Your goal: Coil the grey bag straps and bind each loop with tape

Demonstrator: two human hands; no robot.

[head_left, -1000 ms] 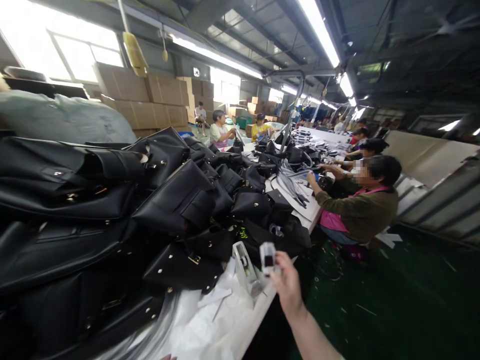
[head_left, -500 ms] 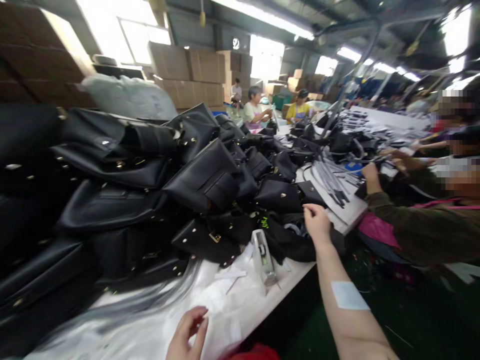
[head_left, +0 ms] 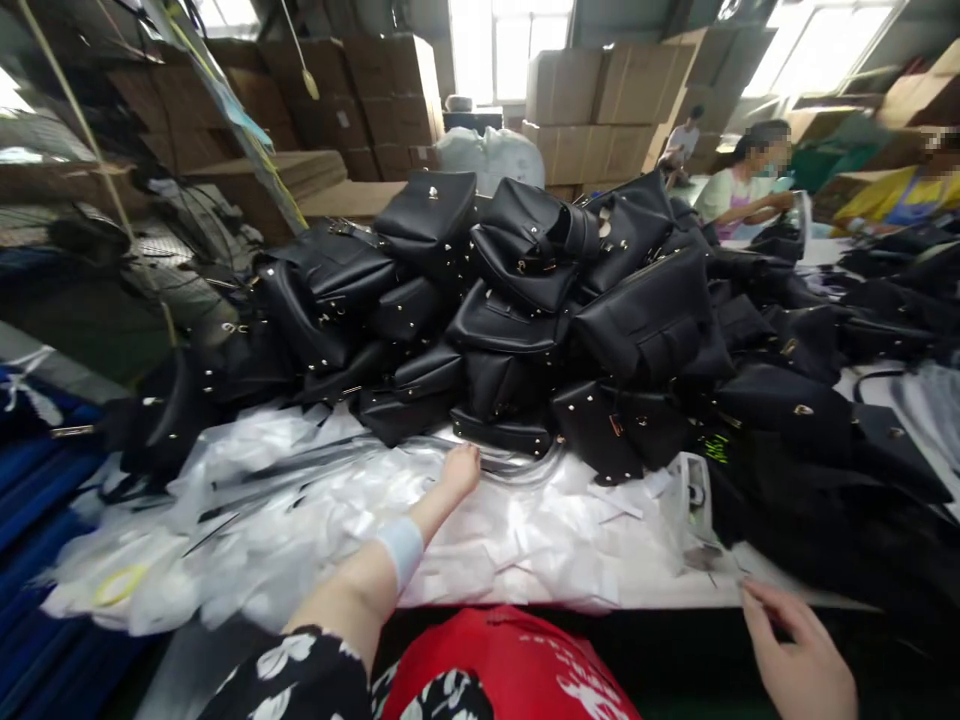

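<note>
My left hand (head_left: 461,472) reaches out to the middle of the table, its fingers curled over the bundle of long dark straps (head_left: 525,472). The fingertips are small and partly hidden, so what they grip cannot be made out. My right hand (head_left: 801,645) hovers low at the right by the table's front edge, its fingers loosely bent, with nothing visible in them. A light tape dispenser (head_left: 694,495) stands on the table to the left of that hand. Beyond my left hand lies a large heap of black handbags (head_left: 510,325) with metal studs.
Clear plastic bags (head_left: 300,530) cover the table's front and left, with a tape roll (head_left: 120,585) among them. Dark fabric (head_left: 810,510) lies at the right. Blue stacked material (head_left: 45,560) borders the left. Cartons (head_left: 611,90) rise behind, and co-workers (head_left: 750,180) sit at the back right.
The view has swung left, bringing the table's left side into sight. My left hand has stretched forward to the straps. My right hand has drawn back from the black bags to the table's edge.
</note>
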